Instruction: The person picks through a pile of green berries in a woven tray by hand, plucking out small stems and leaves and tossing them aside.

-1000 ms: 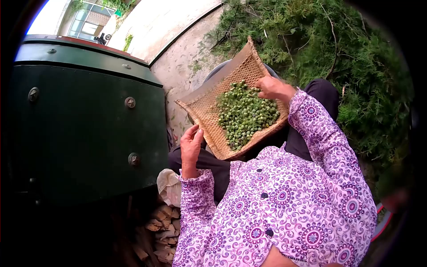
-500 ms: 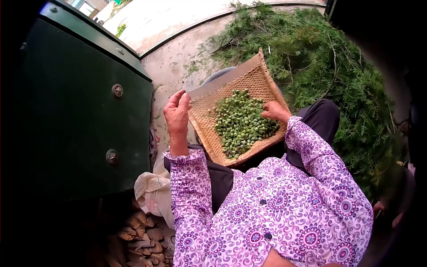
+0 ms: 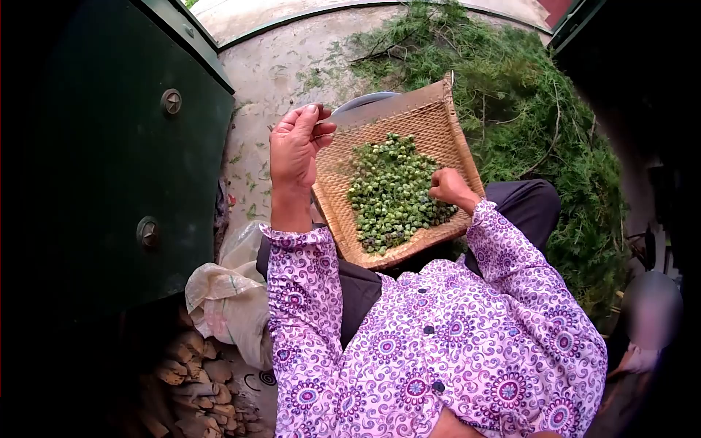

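Note:
A woven winnowing basket [image 3: 431, 117] rests across my lap, tilted, with a flat pale strip along its far edge. Small green cones [image 3: 394, 193] lie heaped in it, with a few darker ones toward the near end. My left hand [image 3: 298, 150] is raised by the basket's far left corner, thumb and forefinger pinched together and the other fingers curled; what the pinch holds, if anything, is too small to make out. Over the right side of the heap, my right hand [image 3: 454, 187] has its fingers curled together right at the cones, its fingertips hidden.
Cut evergreen branches [image 3: 511, 109] cover the ground ahead and to the right. Behind the basket shows the rim of a grey basin [image 3: 365, 101]. A dark green metal door [image 3: 95, 190] stands at the left, with a pale sack [image 3: 230, 299] and split firewood [image 3: 197, 379] below it.
My left hand has risen and turned, its fingers spreading slightly beside the pinch. My right hand stays at the heap's right side. The view has shifted a little.

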Motion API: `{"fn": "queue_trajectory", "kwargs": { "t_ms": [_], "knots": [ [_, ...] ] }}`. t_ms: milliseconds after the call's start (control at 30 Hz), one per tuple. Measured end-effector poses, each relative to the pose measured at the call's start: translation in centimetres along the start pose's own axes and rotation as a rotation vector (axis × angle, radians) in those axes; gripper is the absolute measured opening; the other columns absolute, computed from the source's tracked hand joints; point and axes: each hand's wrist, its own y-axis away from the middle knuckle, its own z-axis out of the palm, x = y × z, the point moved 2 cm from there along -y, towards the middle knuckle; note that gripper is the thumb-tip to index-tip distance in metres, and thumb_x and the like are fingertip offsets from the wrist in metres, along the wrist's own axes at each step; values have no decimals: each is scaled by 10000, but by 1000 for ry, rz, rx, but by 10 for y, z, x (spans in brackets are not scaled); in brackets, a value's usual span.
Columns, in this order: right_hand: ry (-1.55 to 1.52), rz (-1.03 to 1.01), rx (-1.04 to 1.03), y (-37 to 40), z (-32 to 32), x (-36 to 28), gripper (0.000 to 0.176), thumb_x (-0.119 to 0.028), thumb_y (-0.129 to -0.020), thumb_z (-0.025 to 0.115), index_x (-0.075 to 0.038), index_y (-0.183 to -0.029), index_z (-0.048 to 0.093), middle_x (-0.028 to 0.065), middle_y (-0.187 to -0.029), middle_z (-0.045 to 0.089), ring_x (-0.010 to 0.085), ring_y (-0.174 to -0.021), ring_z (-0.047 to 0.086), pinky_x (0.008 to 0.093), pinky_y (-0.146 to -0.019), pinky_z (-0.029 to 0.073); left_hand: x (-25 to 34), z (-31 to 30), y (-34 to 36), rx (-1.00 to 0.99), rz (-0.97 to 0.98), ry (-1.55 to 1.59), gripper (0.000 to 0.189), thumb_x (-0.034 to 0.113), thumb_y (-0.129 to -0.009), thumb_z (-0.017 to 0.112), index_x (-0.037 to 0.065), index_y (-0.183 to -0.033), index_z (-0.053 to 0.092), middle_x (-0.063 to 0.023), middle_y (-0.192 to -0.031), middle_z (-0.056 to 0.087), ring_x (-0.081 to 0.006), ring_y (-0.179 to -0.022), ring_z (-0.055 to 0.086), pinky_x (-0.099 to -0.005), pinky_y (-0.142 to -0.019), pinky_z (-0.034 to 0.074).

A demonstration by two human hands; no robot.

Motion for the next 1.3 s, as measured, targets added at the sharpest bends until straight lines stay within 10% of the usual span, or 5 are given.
{"fn": "queue_trajectory", "kwargs": {
  "t_ms": [433,767,933,1233,1300],
  "knots": [
    [279,64,-127,-3,40,-64,187,-217,-635,657,-55,-728,652,176,-784,633,358,-743,609,429,-672,494,-2,6,4,-20,6,-159,164,170,-874,561,25,-940,602,-79,-873,644,-121,-685,610,-231,-595,482],
    [7,-329,-143,13,32,-49,150,-81,-606,547,1,-716,608,215,-660,570,396,-657,542,441,-616,451,-5,16,9,-66,16,-275,179,176,-866,570,20,-940,616,-49,-843,647,-84,-678,597,-201,-592,476],
    [-392,-45,-263,27,4,-31,187,-126,-738,569,48,-781,515,73,-678,583,162,-630,585,330,-583,464,-15,16,6,-90,0,-340,185,176,-866,567,15,-944,617,-44,-846,642,-80,-676,589,-200,-592,470],
    [-501,121,-265,46,-4,-11,53,-43,-772,533,6,-756,522,-6,-634,534,105,-575,599,231,-483,459,-38,34,7,-244,-114,-482,220,205,-850,594,9,-949,610,-1,-810,616,-78,-670,579,-193,-580,447],
    [-947,249,-294,54,-6,-20,64,-62,-802,537,-16,-767,512,-7,-657,544,90,-582,600,204,-490,460,-41,37,8,-248,-130,-475,232,205,-844,603,4,-958,604,-3,-800,612,-70,-661,566,-188,-573,436]
  ]
}}
